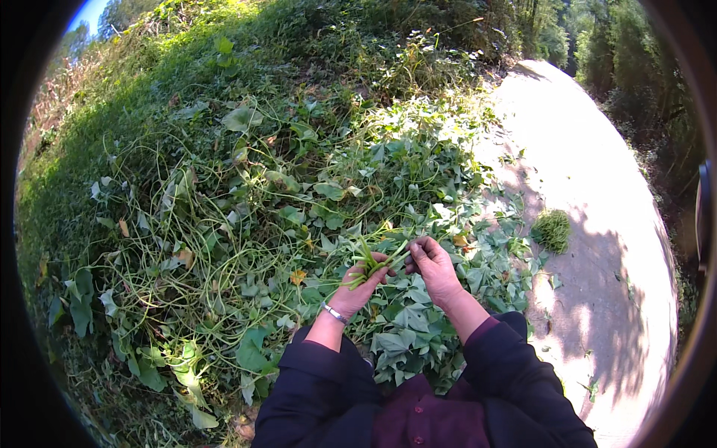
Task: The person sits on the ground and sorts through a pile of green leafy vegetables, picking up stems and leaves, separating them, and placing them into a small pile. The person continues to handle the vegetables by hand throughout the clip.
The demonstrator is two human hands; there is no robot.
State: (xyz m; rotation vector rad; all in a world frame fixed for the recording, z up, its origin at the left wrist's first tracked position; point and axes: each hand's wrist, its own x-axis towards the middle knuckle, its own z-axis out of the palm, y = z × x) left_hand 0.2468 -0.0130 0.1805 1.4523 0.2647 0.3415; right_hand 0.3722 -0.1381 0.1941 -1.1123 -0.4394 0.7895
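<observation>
My left hand (pixel 361 288) is closed around a small bunch of cut green leaf stems (pixel 367 262), held above the ground in front of my chest. The stem ends fan out past its thumb and fingers. Beside it, my right hand (pixel 434 266) pinches the end of a green stem (pixel 399 255) that slants out of the bunch; its fingertips partly hide that end. Loose lobed leaves, like sweet potato leaves (pixel 411 319), lie in a heap below both hands and between my knees. Long tangled vines (pixel 224 263) spread over the ground to the left.
On the pale concrete path (pixel 605 302) at the right lies a tight bundle of green stems (pixel 552 231), with scattered leaves near it. Dense undergrowth (pixel 392 33) rises at the far side. Trees (pixel 633 67) stand beyond the path.
</observation>
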